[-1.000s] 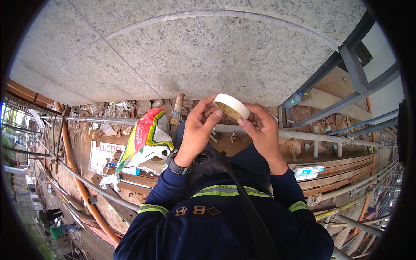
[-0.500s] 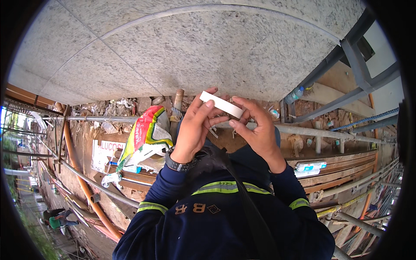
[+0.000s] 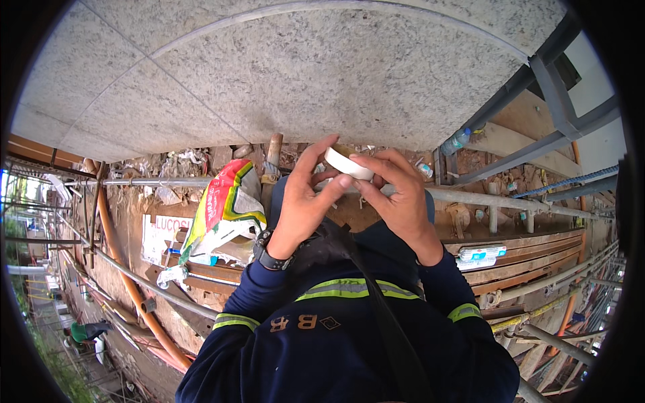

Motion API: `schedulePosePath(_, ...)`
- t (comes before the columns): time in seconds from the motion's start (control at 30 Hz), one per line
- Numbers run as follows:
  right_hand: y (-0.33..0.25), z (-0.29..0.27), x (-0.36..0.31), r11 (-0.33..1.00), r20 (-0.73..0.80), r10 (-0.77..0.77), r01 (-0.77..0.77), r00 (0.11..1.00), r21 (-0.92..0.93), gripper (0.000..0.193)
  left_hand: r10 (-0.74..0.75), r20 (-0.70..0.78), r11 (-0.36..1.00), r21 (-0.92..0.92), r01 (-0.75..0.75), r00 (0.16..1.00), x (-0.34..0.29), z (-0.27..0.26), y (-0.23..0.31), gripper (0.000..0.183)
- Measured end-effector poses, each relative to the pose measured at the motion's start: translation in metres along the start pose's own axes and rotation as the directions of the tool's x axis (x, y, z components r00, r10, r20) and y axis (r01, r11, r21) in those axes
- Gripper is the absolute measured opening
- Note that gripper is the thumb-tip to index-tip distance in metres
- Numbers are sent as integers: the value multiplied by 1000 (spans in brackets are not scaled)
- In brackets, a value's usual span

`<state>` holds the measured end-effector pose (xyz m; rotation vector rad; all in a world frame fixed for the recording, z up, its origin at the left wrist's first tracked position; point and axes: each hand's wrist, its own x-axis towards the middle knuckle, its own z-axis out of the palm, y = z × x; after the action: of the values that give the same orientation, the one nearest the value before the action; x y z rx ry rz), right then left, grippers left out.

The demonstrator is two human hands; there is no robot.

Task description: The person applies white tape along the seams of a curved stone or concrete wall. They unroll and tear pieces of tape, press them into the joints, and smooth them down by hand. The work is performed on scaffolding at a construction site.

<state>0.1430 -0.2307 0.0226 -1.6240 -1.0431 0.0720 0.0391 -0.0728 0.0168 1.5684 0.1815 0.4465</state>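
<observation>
While the left hand (image 3: 301, 200) and the right hand (image 3: 400, 200) are gripping it from either side, a roll of white tape (image 3: 349, 166) is sitting just above the centre of the frame, its hollow core partly showing.
Hands: close together, both clamping the roll; left thumb is pressing at the lower edge, right index finger is lying over the band's right part; whether the right thumb is touching, one cannot tell.
Handling, as judged: probably light, fairly stiff as a ring, hardly fragile, likely to be rolling off if dropped; outer face is looking smooth, perhaps faintly tacky at the sides.
Hold: pinching the rim at opposite ends is seeming surest.
Adjacent: a red, yellow and white plastic sack (image 3: 232, 218) is lying left of centre; a grey metal pipe (image 3: 470, 197) is running toward the right edge.
</observation>
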Motion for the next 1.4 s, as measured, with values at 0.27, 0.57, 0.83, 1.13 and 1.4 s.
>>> schedulePosePath(0.27, -2, -1, 1, 998, -53, 20, -17, 998, 56, 43, -224, 144, 695, -669, 261, 964, 3, -5, -7, 57)
schedulePosePath(0.57, 7, -2, 1, 994, -32, -97, 99, 995, 54, 43, -253, 153, 674, -680, 287, 955, 9, 2, -5, 62)
schedulePosePath(0.83, 1, -1, 0, 999, -8, 28, -28, 1000, 33, 45, -127, -27, 935, -337, 111, 992, 6, 9, 0, 56)
schedulePosePath(1.13, 15, 3, -4, 983, -146, -99, 119, 984, 139, 40, -218, 147, 685, -681, 259, 965, 7, 2, -2, 56)
schedulePosePath(1.4, 14, 4, -5, 982, -153, -114, 135, 982, 130, 39, -230, -76, 844, -512, 159, 970, 7, 8, -4, 51)
